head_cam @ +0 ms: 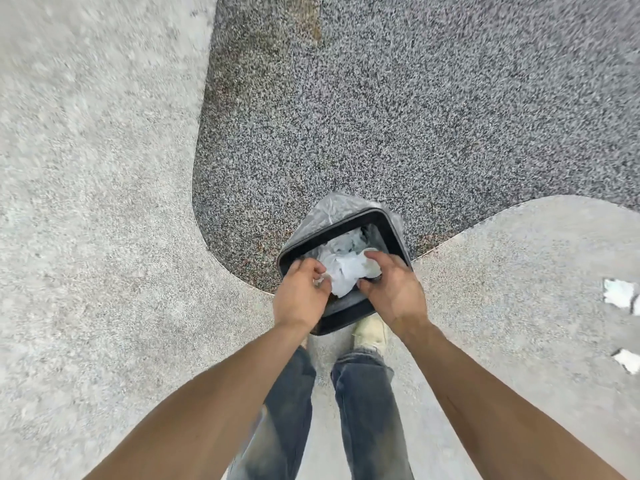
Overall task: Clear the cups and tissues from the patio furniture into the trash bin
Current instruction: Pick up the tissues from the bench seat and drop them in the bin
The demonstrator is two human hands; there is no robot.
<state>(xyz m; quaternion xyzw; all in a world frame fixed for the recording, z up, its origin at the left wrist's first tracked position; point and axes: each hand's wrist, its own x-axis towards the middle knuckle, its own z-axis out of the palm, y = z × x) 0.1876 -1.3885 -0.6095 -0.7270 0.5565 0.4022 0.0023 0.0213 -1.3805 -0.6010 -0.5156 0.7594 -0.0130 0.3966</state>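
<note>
A black trash bin [393,233] with a clear plastic liner stands on the ground just in front of my feet. Crumpled white tissues [346,268] lie in its opening. Both my hands are over the bin's near side. My left hand [301,294] has its fingers curled, pinching a small bit of tissue at the left edge of the wad. My right hand [393,289] is closed over the right side of the wad. A pale curved rim, perhaps a cup, shows under its fingers. The bottom of the bin is hidden.
The bin sits where dark speckled pebble paving [415,116] meets light concrete [86,202]. A white tissue scrap [620,292] lies on the concrete at the far right, with another scrap [628,360] below it. My jeans and a pale shoe [370,332] are right behind the bin.
</note>
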